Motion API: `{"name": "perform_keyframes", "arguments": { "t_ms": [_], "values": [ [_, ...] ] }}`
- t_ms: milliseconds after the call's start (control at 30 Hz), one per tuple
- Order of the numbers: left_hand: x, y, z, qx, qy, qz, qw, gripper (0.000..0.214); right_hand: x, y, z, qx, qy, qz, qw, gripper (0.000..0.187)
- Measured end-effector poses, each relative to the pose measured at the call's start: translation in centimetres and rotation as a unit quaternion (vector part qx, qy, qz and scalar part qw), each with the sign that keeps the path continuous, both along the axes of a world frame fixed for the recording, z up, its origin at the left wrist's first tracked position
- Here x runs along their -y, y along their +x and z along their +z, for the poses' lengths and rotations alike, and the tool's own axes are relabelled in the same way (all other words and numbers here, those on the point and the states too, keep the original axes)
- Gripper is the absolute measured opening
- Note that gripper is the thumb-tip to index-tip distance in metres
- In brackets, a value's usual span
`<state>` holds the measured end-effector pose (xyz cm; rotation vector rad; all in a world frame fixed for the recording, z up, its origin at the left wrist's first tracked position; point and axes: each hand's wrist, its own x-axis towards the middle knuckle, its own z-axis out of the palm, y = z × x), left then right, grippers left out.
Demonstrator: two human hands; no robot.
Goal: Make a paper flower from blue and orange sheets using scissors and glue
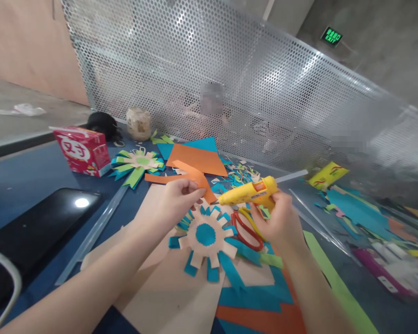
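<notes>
My right hand (277,215) is wrapped round a yellow glue gun (245,191) with a clear glue stick (292,176) out of its back. The nozzle points left, at the end of an orange paper strip (197,175). Thumb and fingers of my left hand (183,197) pinch that strip, which is bent. Below both hands lies a blue and cream paper flower (206,234) with looped petals and a blue centre. Red-handled scissors (245,232) lie beside it, partly under my right hand.
Cream paper sheets (174,297) lie under the flower. Behind are a finished-looking green and blue rosette (141,161), a red box (81,150), a jar (139,123) and an orange sheet (195,158). A black phone (45,232) is at left; a perforated metal screen (230,69) stands behind the table.
</notes>
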<state>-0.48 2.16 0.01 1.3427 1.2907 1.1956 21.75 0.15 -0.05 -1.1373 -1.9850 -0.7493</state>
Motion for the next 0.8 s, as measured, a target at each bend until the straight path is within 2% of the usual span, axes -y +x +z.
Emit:
{"name": "perform_keyframes", "arguments": {
  "t_ms": [400,800],
  "values": [
    [-0.25,-0.22,-0.24,-0.002,0.012,0.001,1.000,0.019,0.11,0.08,-0.17,0.001,-0.021,-0.009,1.000,0.026],
    [-0.28,-0.33,-0.37,-0.007,0.020,0.004,1.000,0.018,-0.06,0.25,-0.33,0.017,-0.006,-0.004,1.000,0.026]
  ]
}}
